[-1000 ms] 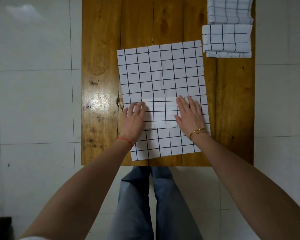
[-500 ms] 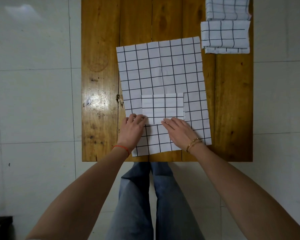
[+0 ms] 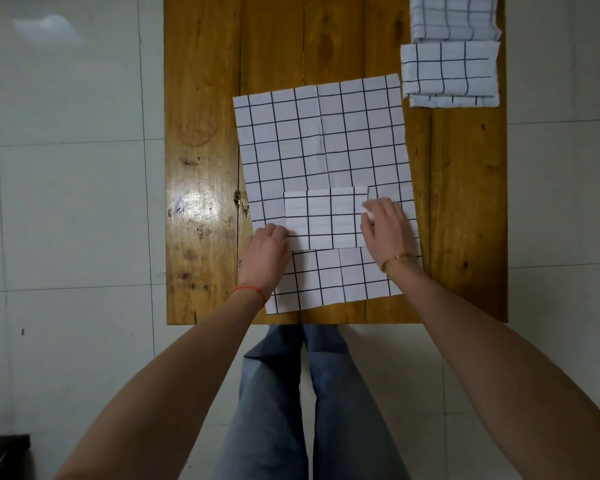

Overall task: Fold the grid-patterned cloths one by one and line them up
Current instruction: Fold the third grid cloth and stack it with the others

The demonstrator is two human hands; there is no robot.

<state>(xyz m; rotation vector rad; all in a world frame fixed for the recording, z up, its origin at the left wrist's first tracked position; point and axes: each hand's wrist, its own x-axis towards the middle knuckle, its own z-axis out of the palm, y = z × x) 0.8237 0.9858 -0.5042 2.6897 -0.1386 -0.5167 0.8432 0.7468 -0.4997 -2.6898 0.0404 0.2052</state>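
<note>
A folded grid cloth [image 3: 326,218] lies on a larger spread grid cloth [image 3: 321,143] on the wooden table [image 3: 201,133]. The left hand [image 3: 267,252] grips its left edge with curled fingers; the right hand [image 3: 387,225] pinches its right edge. Two folded cloths [image 3: 451,74] sit at the far right corner.

Wooden table [image 3: 201,168] (glossy) on white tiled floor [image 3: 66,202]

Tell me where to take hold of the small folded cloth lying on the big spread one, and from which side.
Grip the small folded cloth by its two short ends, coming in from left and right. It lies flat on the spread cloth, wider than deep, so its ends are the reachable edges. The left hand and right hand already sit there, the right apparently pinching its corner.
</note>
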